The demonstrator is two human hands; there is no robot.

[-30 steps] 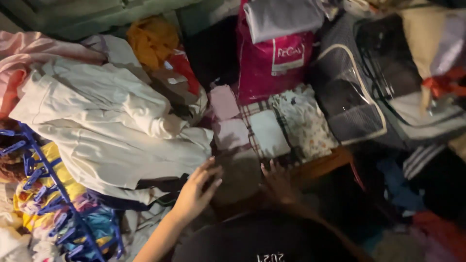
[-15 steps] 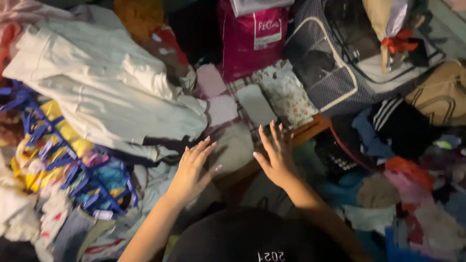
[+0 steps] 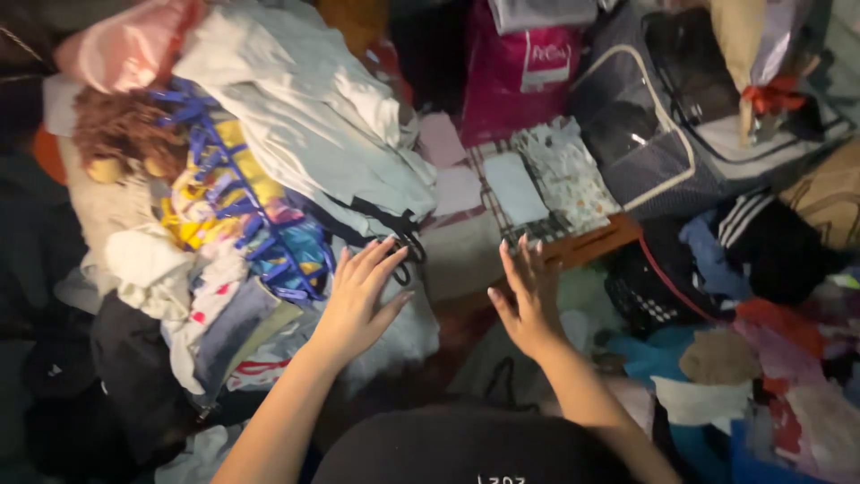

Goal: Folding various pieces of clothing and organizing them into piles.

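The room is dim, and from above much of the clutter melts into shadow: the near left corner is nearly black, the heap of clothes at the right edge is cut off, and a dark cap brim hides the near middle. Both bare forearms reach away from the wearer, palms down. The left hand [image 3: 358, 296] is spread flat with fingers splayed, holding nothing, its fingertips at the near edge of the white garment pile [image 3: 313, 116] and just beside a black strap there. The right hand [image 3: 527, 296] is likewise open and empty, fingers fanned and pointing far. Between the two hands, just beyond the fingertips, lies a folded grey-beige cloth [image 3: 461, 253]. Farther off sit small folded pink and white pieces [image 3: 457, 188] and a pink plastic bag [image 3: 520, 81]. A blue clip hanger [image 3: 235, 202] lies left of the left hand.
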